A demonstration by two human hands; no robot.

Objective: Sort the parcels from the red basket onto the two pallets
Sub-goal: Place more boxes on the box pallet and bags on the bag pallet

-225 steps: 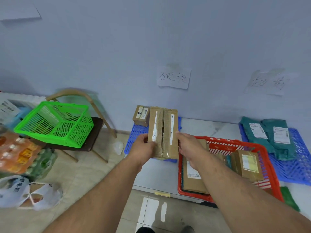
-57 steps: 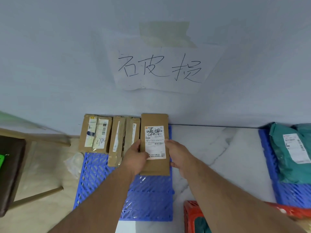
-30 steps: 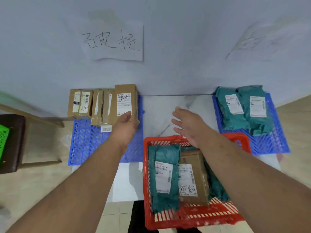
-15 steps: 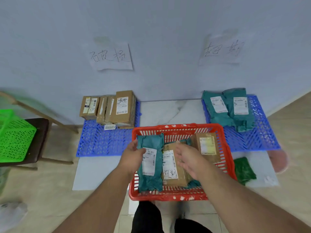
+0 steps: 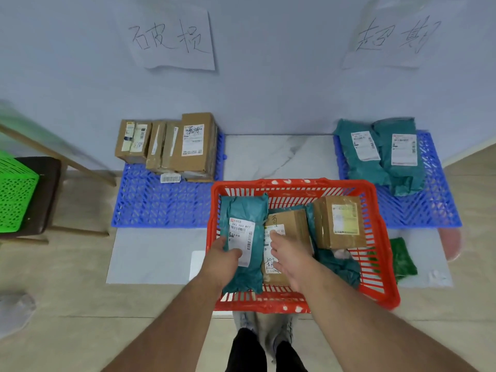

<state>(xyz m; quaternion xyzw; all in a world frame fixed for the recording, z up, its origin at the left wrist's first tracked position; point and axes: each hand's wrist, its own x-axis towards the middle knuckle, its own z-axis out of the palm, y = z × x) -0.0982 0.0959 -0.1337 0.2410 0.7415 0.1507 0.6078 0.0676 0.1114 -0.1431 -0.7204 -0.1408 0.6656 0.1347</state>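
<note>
The red basket stands on the floor in front of me with several parcels inside. My left hand grips the left edge of a teal bag parcel lying at the basket's left side. My right hand rests with spread fingers on a brown cardboard parcel beside it. Another brown box sits at the basket's right. The left blue pallet carries several brown boxes against the wall. Two teal bags lie on the right blue pallet.
Two handwritten paper signs hang on the wall above the pallets. A green basket sits on a dark chair at far left. A green bag lies on the floor right of the red basket. My feet stand just behind it.
I set a brown box on the left pallet, then drew both hands back to the red basket. My left hand now grips the teal bag and my right hand lies on the brown parcel.
</note>
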